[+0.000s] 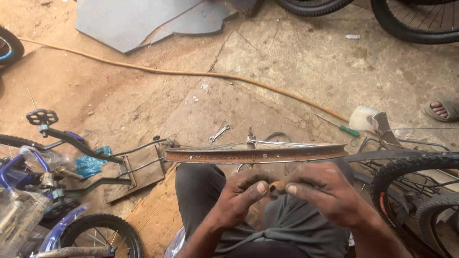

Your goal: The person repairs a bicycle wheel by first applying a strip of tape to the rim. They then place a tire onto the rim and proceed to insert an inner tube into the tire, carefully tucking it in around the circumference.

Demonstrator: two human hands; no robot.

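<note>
1. Two hands, ours: left hand and right hand pinched together on a small brown part.
2. Rusty wheel rim just beyond the grip, across our lap; spokes partly fitted, tyre absent.
3. Spanner farther off, untouched.

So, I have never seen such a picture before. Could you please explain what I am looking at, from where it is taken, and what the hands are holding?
The one picture comes from a camera worn on a person's head, looking down at their lap and the dirt ground. The left hand and right hand meet and pinch a small brownish piece between the fingertips; what it is I cannot tell. A rusty bicycle rim with spokes lies across the knees. On the ground are a wrench, a green-handled screwdriver, an orange hose, a bicycle frame on the left and tyres on the right. Another person's sandalled foot shows at the right edge.
</note>
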